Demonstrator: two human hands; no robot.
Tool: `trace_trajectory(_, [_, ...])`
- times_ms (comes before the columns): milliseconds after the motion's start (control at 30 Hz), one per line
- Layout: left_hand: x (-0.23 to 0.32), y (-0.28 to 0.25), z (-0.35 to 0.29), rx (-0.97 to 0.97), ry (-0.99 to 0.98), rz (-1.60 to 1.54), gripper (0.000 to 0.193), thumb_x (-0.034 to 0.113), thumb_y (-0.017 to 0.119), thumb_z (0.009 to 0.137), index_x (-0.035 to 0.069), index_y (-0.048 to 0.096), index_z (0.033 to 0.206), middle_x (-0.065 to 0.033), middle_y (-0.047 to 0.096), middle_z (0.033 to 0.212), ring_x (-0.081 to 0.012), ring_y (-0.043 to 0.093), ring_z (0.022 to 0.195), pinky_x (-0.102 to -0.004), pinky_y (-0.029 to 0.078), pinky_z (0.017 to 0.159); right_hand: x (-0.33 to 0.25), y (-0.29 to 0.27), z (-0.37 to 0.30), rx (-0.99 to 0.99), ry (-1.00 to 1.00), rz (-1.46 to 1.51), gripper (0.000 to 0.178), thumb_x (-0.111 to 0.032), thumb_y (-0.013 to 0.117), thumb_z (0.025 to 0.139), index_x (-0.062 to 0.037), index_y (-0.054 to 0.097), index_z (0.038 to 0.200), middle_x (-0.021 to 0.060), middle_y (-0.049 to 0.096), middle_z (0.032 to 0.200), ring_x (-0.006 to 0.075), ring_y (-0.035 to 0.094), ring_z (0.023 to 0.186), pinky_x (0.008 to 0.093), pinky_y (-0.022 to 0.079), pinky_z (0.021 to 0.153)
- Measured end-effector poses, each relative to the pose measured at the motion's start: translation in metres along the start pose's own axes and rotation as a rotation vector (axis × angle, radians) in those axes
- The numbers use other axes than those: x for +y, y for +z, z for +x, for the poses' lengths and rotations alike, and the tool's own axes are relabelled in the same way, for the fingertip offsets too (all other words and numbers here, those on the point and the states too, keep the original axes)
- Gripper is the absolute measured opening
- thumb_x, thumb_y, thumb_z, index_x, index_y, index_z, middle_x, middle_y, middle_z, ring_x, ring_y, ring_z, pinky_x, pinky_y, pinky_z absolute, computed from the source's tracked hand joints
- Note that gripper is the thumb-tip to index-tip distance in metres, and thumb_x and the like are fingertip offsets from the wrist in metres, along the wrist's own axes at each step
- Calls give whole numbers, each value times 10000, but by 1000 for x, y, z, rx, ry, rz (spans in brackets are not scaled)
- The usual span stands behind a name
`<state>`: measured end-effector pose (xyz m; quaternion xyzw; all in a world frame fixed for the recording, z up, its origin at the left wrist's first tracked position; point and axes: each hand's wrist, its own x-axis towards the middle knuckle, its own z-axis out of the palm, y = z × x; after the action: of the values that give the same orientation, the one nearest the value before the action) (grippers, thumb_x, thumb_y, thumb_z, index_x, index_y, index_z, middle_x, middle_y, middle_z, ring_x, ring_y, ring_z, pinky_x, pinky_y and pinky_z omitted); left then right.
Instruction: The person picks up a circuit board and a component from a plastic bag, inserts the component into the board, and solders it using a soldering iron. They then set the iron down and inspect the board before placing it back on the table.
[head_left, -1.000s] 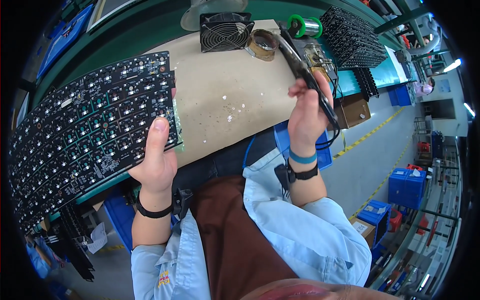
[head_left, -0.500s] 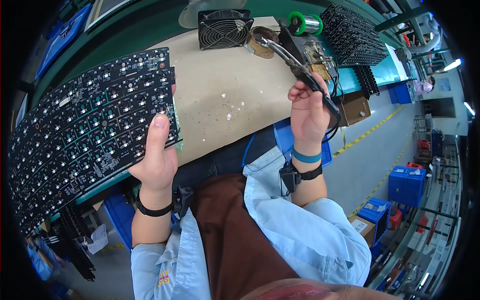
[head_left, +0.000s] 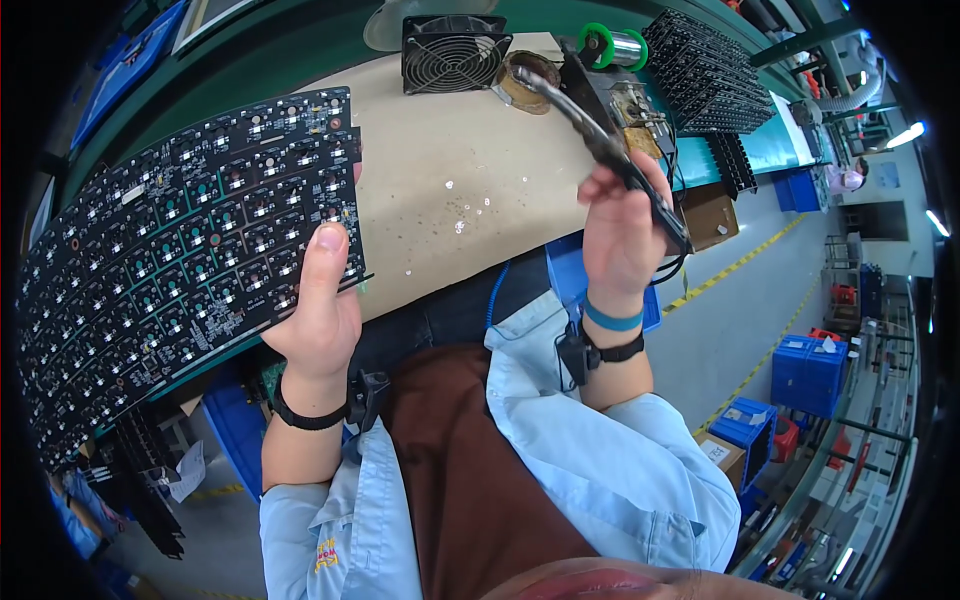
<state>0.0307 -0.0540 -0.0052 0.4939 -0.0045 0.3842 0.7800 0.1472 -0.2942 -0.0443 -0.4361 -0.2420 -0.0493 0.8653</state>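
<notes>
A long black circuit board (head_left: 185,250), covered with rows of small parts, is gripped at its right end by my left hand (head_left: 318,310). The thumb lies on top of the board and the other fingers are hidden beneath it. My right hand (head_left: 625,215) is closed around a soldering iron (head_left: 610,150) with a black cable. Its metal front end reaches over the round brown tin (head_left: 522,85) at the back of the bench; motion blurs the iron, so whether the tip touches the tin I cannot tell.
A black fan (head_left: 455,58) stands left of the tin. Behind the iron are a green-rimmed solder spool (head_left: 615,47) and a tall stack of black boards (head_left: 708,70). Small white bits (head_left: 460,227) lie scattered on the brown bench sheet (head_left: 430,150). Blue crates (head_left: 808,372) stand on the floor at right.
The soldering iron has swung slightly, its handle end dropping to the right, with the tip still by the tin. My left hand and the circuit board have shifted a little to the right.
</notes>
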Motion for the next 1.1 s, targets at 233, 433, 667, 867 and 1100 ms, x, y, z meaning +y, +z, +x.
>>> trace_trajectory(233, [3,3,-2,-4,-20,-3,594,-129,546,892,-61,368,1455,-253,583,1317,-385,645,1162,-483,523,1042,42,-43,29,93,-9,-890,387,-72,601,997,22,537,1368,155,699,1096,221,674,886,323,528,778])
trace_trajectory(433, [1,3,-1,-1,14,20,582,-127,551,891,-69,379,1444,-250,590,1310,-364,653,1151,-466,530,1032,27,-39,16,127,70,-209,479,-221,693,972,23,541,1356,162,696,1090,220,670,896,341,534,803])
trace_trajectory(667, [-3,3,0,-2,11,20,556,-125,569,884,-75,419,1417,-230,615,1280,-327,665,1129,-426,538,1013,0,0,-2,42,-11,136,600,-340,739,933,26,524,1357,173,688,1077,247,666,895,362,540,808])
trace_trajectory(867, [1,4,-4,-17,-27,189,548,-36,503,929,-70,378,1462,-274,534,1385,-403,567,1272,-531,446,1128,-8,21,-22,-108,-141,-88,566,-395,704,947,-25,553,1349,140,659,1148,258,648,958,398,505,807])
trace_trajectory(1100, [-9,12,-2,67,120,7,445,-90,588,893,-68,525,1334,-176,656,1236,-249,667,1094,-367,534,981,4,54,-39,-223,-306,-359,591,-308,782,894,50,548,1301,184,630,1095,318,686,875,411,571,749])
